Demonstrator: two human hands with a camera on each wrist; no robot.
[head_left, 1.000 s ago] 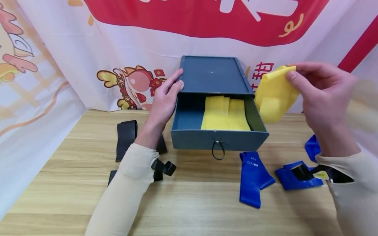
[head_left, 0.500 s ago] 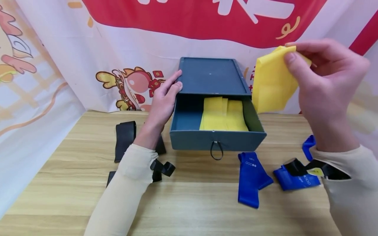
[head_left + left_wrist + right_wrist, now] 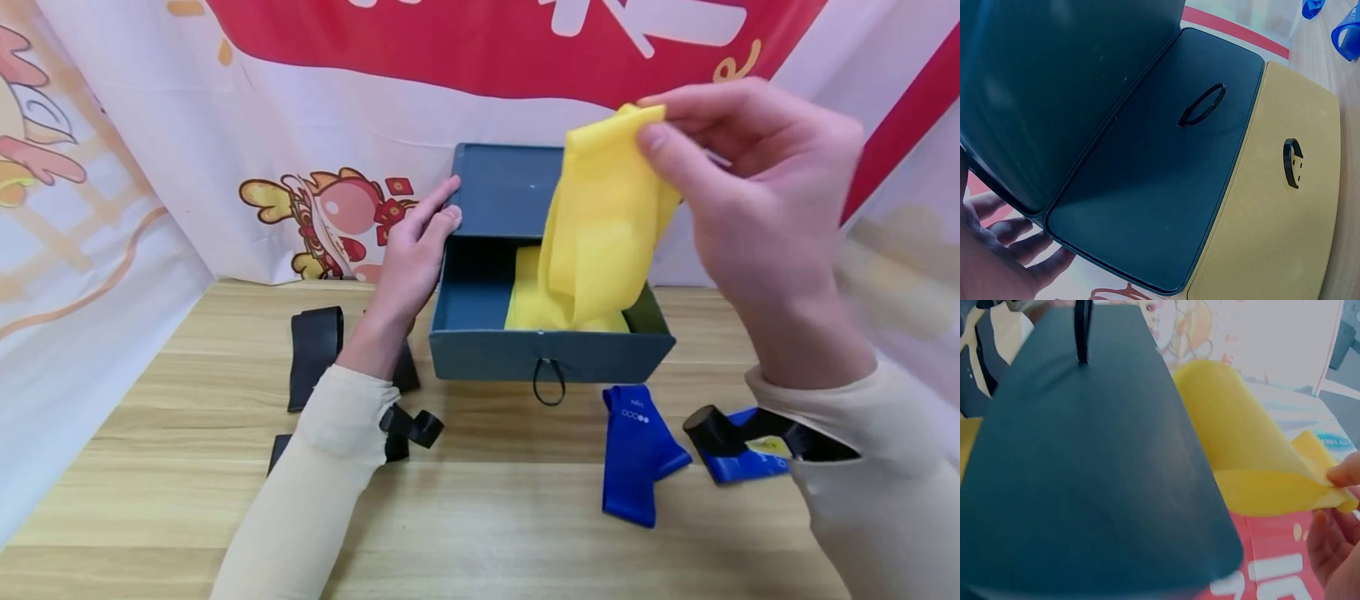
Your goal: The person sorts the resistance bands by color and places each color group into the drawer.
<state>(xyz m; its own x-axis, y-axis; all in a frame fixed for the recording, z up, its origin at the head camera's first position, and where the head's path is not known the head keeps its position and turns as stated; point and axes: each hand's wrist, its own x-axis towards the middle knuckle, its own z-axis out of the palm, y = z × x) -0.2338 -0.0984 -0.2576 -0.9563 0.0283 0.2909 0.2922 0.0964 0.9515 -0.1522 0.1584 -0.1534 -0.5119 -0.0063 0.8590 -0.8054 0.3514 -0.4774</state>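
Note:
My right hand (image 3: 772,192) pinches the top end of a folded yellow resistance band (image 3: 607,208) between thumb and fingers. The band hangs over the open top drawer (image 3: 480,357) of a dark teal drawer unit (image 3: 498,187), covering part of it in the head view. More yellow bands (image 3: 527,283) lie flat on the drawer's right side. My left hand (image 3: 412,250) rests against the unit's left edge, fingers extended along the side. In the left wrist view, its fingers (image 3: 1016,240) reach that edge. The right wrist view shows the held band (image 3: 1241,437) beside the drawer front (image 3: 1097,462).
Blue bands (image 3: 630,450) lie on the wooden table (image 3: 480,525) front right, one partly behind my right wrist. Several black bands (image 3: 315,354) lie at left. Below the open drawer are a closed teal drawer (image 3: 1154,169) and a tan one (image 3: 1260,219). A printed cloth (image 3: 187,167) hangs behind.
My right hand first rose with the yellow band beside the unit, then moved left, so the band now hangs over the drawer. My left hand has stayed at the unit's edge.

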